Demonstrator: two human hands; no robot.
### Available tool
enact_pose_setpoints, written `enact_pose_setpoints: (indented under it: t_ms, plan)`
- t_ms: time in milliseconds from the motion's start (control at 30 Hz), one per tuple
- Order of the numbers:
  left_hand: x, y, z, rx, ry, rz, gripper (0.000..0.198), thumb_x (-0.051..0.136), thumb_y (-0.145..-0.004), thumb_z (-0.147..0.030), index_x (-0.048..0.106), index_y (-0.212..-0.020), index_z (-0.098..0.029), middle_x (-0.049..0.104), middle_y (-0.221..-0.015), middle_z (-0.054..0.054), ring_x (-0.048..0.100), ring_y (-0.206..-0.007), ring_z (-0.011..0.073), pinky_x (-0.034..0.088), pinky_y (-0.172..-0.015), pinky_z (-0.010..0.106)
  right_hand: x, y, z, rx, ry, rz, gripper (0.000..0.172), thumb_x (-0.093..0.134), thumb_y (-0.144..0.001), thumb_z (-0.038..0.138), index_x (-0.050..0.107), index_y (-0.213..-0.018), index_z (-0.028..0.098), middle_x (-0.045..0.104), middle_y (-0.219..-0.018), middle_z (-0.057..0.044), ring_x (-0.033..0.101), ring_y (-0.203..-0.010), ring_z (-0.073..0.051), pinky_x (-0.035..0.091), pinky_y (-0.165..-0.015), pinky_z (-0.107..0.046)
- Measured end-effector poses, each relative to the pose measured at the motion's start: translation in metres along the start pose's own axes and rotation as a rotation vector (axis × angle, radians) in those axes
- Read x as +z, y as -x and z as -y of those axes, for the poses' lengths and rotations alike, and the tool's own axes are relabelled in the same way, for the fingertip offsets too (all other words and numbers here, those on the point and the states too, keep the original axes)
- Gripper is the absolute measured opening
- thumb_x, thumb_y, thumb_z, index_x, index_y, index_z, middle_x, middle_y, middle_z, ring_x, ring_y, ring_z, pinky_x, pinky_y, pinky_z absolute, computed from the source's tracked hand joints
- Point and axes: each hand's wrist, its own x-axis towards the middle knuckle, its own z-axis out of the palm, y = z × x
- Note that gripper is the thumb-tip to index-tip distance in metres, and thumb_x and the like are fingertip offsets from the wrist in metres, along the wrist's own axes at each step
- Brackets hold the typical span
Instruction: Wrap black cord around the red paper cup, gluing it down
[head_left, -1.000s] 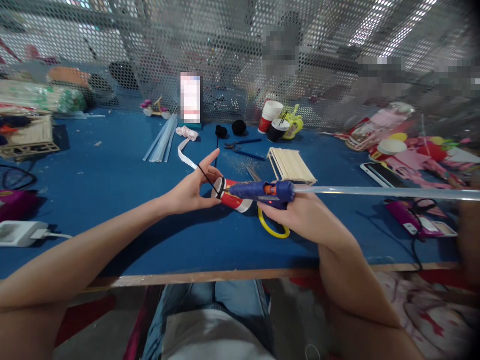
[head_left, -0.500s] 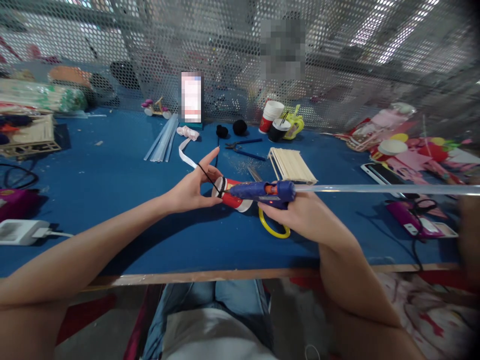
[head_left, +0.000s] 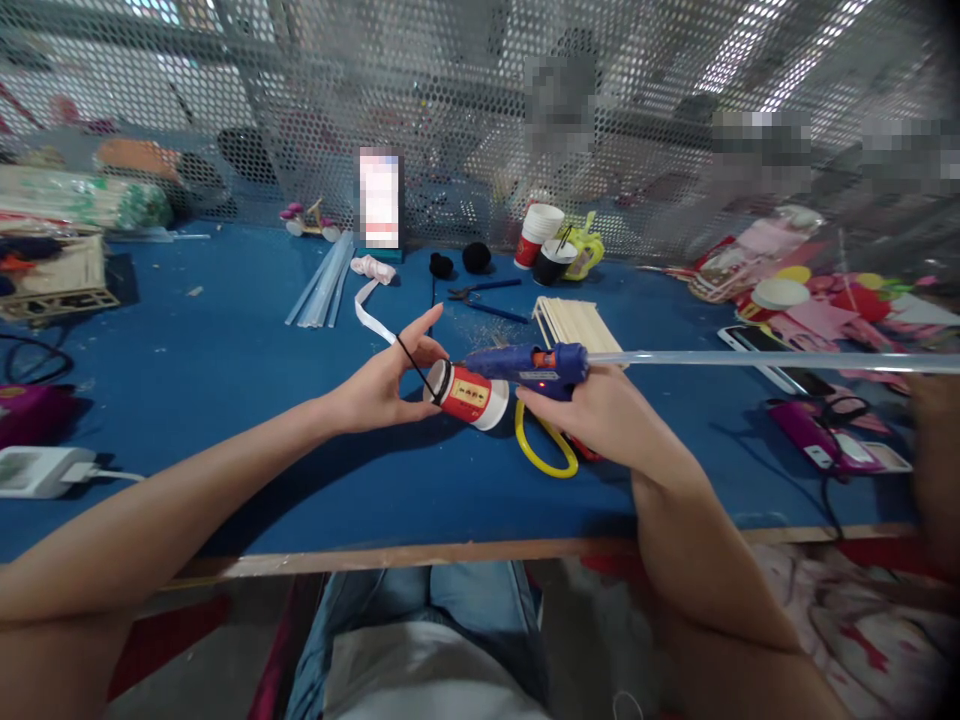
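My left hand (head_left: 386,385) is closed on the narrow end of a red and white paper cup (head_left: 472,398) lying on its side. Black yarn (head_left: 414,365) is wound around that end, and a strand stretches over the left fingers. My right hand (head_left: 611,415) grips a blue hot glue gun (head_left: 517,366) with a small red light lit. Its nozzle points left, just above the cup. From the gun's back a long clear glue stick (head_left: 750,361) sticks out to the right. Scissors with a yellow handle (head_left: 546,472) lie below the gun, partly hidden.
Behind the cup lie blue-handled pliers (head_left: 487,298), black yarn balls (head_left: 476,257) and clear glue sticks (head_left: 322,282). A wooden stick structure (head_left: 581,325) sits behind the gun. Stacked paper cups (head_left: 540,235) and a phone with a lit screen (head_left: 379,198) stand along the mesh partition (head_left: 465,150).
The glue gun has lifted slightly, its nozzle leaving the yarn on the cup. More of the cup's printed label shows. My left hand keeps its hold on the cup.
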Motion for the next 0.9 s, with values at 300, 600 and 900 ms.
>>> enact_pose_setpoints:
  t_ms: [300, 600, 900]
  plan:
    - [0.001, -0.001, 0.000, -0.025, 0.026, -0.021, 0.109, 0.076, -0.066, -0.013, 0.009, -0.149, -0.035, 0.057, -0.111, 0.006, 0.058, -0.101, 0.0185, 0.047, -0.093, 0.037, -0.001, 0.003, 0.002, 0.029, 0.096, 0.039, 0.021, 0.056, -0.086, 0.033, 0.067, -0.081, 0.017, 0.067, -0.069, -0.003, 0.061, -0.063, -0.017, 0.044, -0.058, -0.027]
    - [0.001, 0.000, -0.004, -0.057, 0.010, -0.038, 0.106, 0.075, -0.069, -0.015, 0.008, -0.149, -0.034, 0.057, -0.107, 0.006, 0.061, -0.093, 0.0176, 0.050, -0.091, 0.039, -0.005, 0.008, 0.006, -0.095, 0.178, 0.122, 0.022, 0.049, -0.088, 0.031, 0.068, -0.084, 0.020, 0.067, -0.071, -0.006, 0.062, -0.068, -0.020, 0.047, -0.062, -0.031]
    - [0.002, 0.001, -0.003, -0.073, -0.009, -0.048, 0.106, 0.075, -0.069, -0.017, 0.008, -0.148, -0.035, 0.056, -0.105, 0.005, 0.061, -0.092, 0.0171, 0.050, -0.091, 0.039, -0.004, 0.007, 0.014, 0.001, 0.124, 0.138, 0.013, 0.053, -0.085, 0.023, 0.066, -0.082, 0.018, 0.069, -0.077, -0.005, 0.063, -0.071, -0.019, 0.049, -0.065, -0.029]
